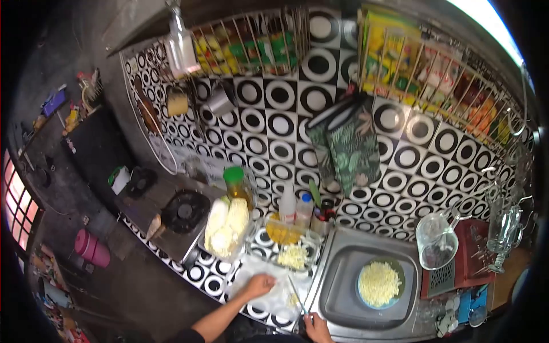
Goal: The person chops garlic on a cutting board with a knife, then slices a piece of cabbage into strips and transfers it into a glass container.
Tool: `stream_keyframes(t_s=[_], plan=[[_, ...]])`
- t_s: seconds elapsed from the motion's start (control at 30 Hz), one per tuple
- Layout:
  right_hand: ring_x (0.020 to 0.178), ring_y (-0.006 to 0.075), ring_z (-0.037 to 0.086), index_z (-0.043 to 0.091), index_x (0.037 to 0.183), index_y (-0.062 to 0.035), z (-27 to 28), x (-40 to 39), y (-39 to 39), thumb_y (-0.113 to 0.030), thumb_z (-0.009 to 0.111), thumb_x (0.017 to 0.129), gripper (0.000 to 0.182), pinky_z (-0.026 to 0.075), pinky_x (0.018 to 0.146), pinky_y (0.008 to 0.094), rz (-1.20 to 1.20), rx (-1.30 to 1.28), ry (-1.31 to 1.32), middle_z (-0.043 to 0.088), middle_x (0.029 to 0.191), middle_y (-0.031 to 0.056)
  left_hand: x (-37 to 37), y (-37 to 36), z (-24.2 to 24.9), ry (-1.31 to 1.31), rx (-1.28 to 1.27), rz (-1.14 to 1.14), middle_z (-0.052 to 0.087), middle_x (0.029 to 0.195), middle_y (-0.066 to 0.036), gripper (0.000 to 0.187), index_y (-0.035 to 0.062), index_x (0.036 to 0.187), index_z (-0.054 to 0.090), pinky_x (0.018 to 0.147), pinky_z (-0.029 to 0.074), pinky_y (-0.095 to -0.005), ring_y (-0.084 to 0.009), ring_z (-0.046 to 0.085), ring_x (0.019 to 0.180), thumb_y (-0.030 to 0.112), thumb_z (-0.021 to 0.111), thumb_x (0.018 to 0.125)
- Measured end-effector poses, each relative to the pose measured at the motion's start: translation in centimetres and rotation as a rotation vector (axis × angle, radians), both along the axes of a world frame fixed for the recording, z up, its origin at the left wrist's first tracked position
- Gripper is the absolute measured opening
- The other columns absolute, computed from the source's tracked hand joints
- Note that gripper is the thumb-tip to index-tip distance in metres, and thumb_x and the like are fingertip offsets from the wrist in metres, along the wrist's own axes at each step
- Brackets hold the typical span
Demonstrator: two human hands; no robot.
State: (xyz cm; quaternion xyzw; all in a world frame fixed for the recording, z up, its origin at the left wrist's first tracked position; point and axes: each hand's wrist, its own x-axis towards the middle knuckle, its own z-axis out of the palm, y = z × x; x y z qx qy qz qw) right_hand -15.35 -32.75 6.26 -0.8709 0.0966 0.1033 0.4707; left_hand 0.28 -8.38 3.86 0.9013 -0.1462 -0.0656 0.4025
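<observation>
Right hand (317, 329) was closed round the handle of a knife (298, 295), blade angled up to the far left over the right part of a whitish board (247, 276). Left hand (261, 285) was over the board too, to the left of the blade, fingers curled in; couldn't tell if it gripped anything. A few pale bits (294, 299) lay on the board just beside the blade. Just far of the board sat a clear tray (314, 263) w/ chopped pale veg (293, 257) in its near part & yellow pieces (280, 232) in its far part. Left of that, a container (250, 237) held big pale chunks (227, 227), w/ a green-lidded jar (234, 182) at its far side. White bottle (287, 204) & blue-capped bottle (304, 210) stood far of the tray. To the right, a round bowl (398, 267) of chopped pale pieces (378, 283) sat in the metal sink (342, 294), w/ a clear jug (437, 240) beyond its far right corner.
</observation>
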Motion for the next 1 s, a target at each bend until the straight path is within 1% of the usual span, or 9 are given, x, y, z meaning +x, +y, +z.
stream_keyframes(t_s=[0.07, 0.13, 0.23, 0.27, 0.47, 0.57, 0.73, 0.8, 1.0], plan=[[0.090, 0.0448, 0.058, 0.054, 0.106, 0.0005, 4.5, 0.1, 0.8, -0.031, 0.043, 0.094, 0.036, 0.046, 0.076, 0.0472, 0.091, 0.051, -0.070, 0.060, 0.091, 0.0296, -1.6, 1.9, -1.9, 0.005, 0.005, -0.004, 0.063, 0.078, -0.014, 0.019, 0.0103, 0.091, 0.068, 0.065, 0.049, -0.0386, -0.0311, 0.060, 0.072, 0.022, 0.063, 0.077], [0.085, 0.0457, 0.058, 0.053, 0.106, 0.0011, 4.6, 0.3, 1.5, -0.028, 0.042, 0.093, 0.034, 0.047, 0.072, 0.0469, 0.117, 0.049, -0.114, 0.060, 0.086, 0.0290, -2.5, 3.5, -3.5, -0.054, 0.047, -0.054, 0.062, 0.078, -0.014, 0.017, 0.0126, 0.090, 0.069, 0.067, 0.048, -0.0398, -0.0318, 0.060, 0.074, 0.021, 0.060, 0.078], [0.080, 0.0442, 0.061, 0.054, 0.105, 0.0007, 3.6, 0.5, 2.2, -0.028, 0.041, 0.093, 0.033, 0.049, 0.070, 0.0459, 0.142, 0.027, -0.128, 0.061, 0.083, 0.0279, -3.4, 4.4, -2.3, -0.047, 0.126, -0.038, 0.063, 0.085, -0.013, 0.017, 0.0132, 0.092, 0.068, 0.071, 0.049, -0.0385, -0.0305, 0.061, 0.080, 0.021, 0.060, 0.080], [0.077, 0.0405, 0.063, 0.054, 0.105, -0.0002, 2.8, 0.6, 2.3, -0.028, 0.041, 0.093, 0.032, 0.050, 0.069, 0.0440, 0.193, -0.030, -0.212, 0.063, 0.080, 0.0255, -3.4, 4.7, -2.6, -0.037, 0.148, -0.048, 0.063, 0.086, -0.012, 0.017, 0.0133, 0.093, 0.068, 0.073, 0.049, -0.0383, -0.0301, 0.061, 0.082, 0.021, 0.060, 0.080], [0.073, 0.0341, 0.065, 0.056, 0.102, -0.0004, 2.7, -0.3, 4.2, -0.026, 0.045, 0.093, 0.029, 0.050, 0.067, 0.0395, 0.094, -0.061, -0.108, 0.065, 0.078, 0.0217, -2.5, 5.1, -1.1, -0.069, 0.235, -0.179, 0.063, 0.089, -0.010, 0.022, 0.0134, 0.095, 0.068, 0.078, 0.048, -0.0380, -0.0288, 0.060, 0.086, 0.026, 0.061, 0.078], [0.073, 0.0336, 0.065, 0.056, 0.103, 0.0000, 2.5, -0.9, 5.4, -0.024, 0.048, 0.092, 0.028, 0.050, 0.067, 0.0390, 0.032, 0.072, -0.070, 0.065, 0.078, 0.0216, -2.3, 4.9, -0.4, -0.147, 0.260, -0.238, 0.062, 0.098, -0.009, 0.027, 0.0153, 0.100, 0.067, 0.083, 0.045, -0.0396, -0.0299, 0.057, 0.096, 0.032, 0.059, 0.081], [0.078, 0.0354, 0.063, 0.051, 0.114, 0.0013, 0.9, -1.6, 7.7, -0.022, 0.052, 0.089, 0.034, 0.048, 0.066, 0.0411, 0.023, -0.160, -0.152, 0.063, 0.083, 0.0259, -1.2, 5.0, -2.3, -0.122, 0.230, -0.409, 0.062, 0.093, -0.007, 0.023, 0.0154, 0.097, 0.068, 0.079, 0.046, -0.0396, -0.0276, 0.058, 0.091, 0.030, 0.055, 0.086], [0.080, 0.0366, 0.063, 0.051, 0.115, 0.0012, 2.2, -1.5, 9.2, -0.022, 0.052, 0.089, 0.035, 0.047, 0.068, 0.0416, -0.014, -0.113, -0.058, 0.062, 0.085, 0.0267, -1.8, 5.7, -2.6, -0.165, 0.167, -0.383, 0.063, 0.087, -0.008, 0.021, 0.0133, 0.091, 0.069, 0.074, 0.048, -0.0388, -0.0291, 0.060, 0.082, 0.029, 0.058, 0.084], [0.092, 0.0474, 0.055, 0.051, 0.114, 0.0033, 4.4, 0.7, 13.7, -0.020, 0.048, 0.088, 0.035, 0.045, 0.078, 0.0486, -0.022, -0.137, 0.091, 0.059, 0.097, 0.0311, -2.5, 9.5, -2.4, -0.149, 0.013, -0.229, 0.064, 0.080, -0.011, 0.018, 0.0101, 0.087, 0.067, 0.070, 0.049, -0.0393, -0.0293, 0.062, 0.078, 0.026, 0.061, 0.081]])
